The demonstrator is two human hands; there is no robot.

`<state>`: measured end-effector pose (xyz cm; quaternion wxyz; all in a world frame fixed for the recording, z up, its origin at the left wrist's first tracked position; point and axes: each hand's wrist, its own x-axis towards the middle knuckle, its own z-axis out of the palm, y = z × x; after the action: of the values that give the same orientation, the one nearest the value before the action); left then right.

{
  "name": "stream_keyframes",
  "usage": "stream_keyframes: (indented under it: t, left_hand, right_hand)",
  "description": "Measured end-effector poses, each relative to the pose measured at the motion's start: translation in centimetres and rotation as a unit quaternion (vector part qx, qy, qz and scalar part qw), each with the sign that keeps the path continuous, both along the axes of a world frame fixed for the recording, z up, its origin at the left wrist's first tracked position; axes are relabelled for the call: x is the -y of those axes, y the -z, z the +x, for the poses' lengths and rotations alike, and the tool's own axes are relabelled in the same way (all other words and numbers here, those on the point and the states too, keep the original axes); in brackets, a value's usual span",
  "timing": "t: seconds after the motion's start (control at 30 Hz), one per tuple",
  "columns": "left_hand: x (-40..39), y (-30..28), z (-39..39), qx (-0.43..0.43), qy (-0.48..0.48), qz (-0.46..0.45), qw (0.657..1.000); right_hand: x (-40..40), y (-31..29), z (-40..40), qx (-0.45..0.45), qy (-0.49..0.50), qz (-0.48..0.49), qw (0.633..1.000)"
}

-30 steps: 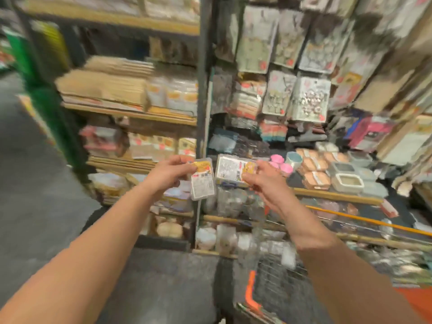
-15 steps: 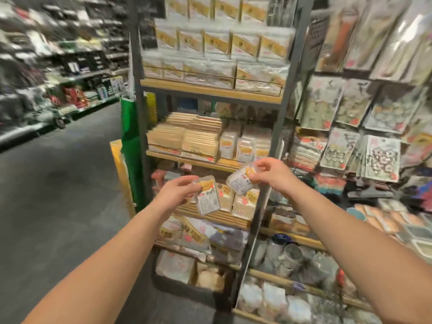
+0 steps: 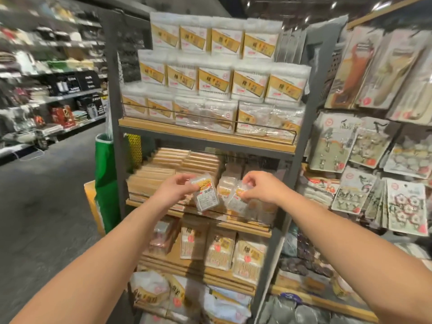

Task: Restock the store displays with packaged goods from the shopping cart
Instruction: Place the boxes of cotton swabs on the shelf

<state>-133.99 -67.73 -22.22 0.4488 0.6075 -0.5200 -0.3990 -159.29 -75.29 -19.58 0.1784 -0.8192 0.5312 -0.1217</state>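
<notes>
The left hand point(image 3: 176, 190) is raised in front of the shelf unit, fingers curled round the top of a small clear packet point(image 3: 207, 195) with a yellow label strip and a white printed panel. That packet hangs down and to the right from the fingertips, tilted, its lower end over the front rail of the middle shelf point(image 3: 149, 203). The right hand point(image 3: 259, 187) is level with it and just beside it, thumb and fingers pinching the upper corner of a second clear packet point(image 3: 236, 199), which hangs below and to the left of that hand. The two packets nearly meet between the hands; whether they touch cannot be told.

Directly behind the hands, the middle shelf carries flat tan stacks point(image 3: 163, 169) on the left-hand side and small upright packs point(image 3: 225, 188) behind the gap between the hands. Above the hands, the top shelf point(image 3: 205, 134) is packed with white packs bearing yellow labels point(image 3: 214, 81). Below the forearms, a lower shelf holds more yellow-labelled packs point(image 3: 219, 250). To the right of the right hand hang carded goods point(image 3: 406, 206) on a wall display. Left of the left arm stand a green roll point(image 3: 106, 183) and the grey floor point(image 3: 46, 206).
</notes>
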Motion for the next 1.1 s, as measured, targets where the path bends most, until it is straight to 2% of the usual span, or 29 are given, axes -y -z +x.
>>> stream_keyframes:
  t: [0.37,0.6,0.7,0.8,0.87,0.97,1.1]
  left_hand:
    - [7.3,1.3,2.5,-0.009,0.062,0.018,0.998]
    - [10.5,1.2,3.5,0.027,0.132,0.043,0.99]
    - [11.9,0.3,3.1,0.048,0.184,0.048,0.981]
    - [12.8,-0.9,2.3,0.054,0.233,0.035,0.97]
    - [13.0,-1.7,1.3,0.035,0.26,0.025,0.965]
    - [13.2,-2.1,-0.9,0.035,0.308,0.015,0.951]
    - [13.3,-0.9,-3.6,0.05,0.361,0.022,0.931]
  right_hand:
    - [4.5,4.4,4.8,-0.106,-0.025,-0.03,0.994]
    - [4.4,4.7,4.9,-0.105,-0.037,-0.034,0.993]
    - [4.4,4.1,3.6,-0.026,-0.02,-0.01,0.999]
    - [4.3,2.7,1.9,0.165,0.025,0.051,0.985]
    - [4.0,1.6,1.0,0.248,0.037,0.083,0.964]
    - [3.1,0.8,0.2,0.286,0.042,0.11,0.951]
    - [1.9,1.4,-0.7,0.254,0.062,0.103,0.96]
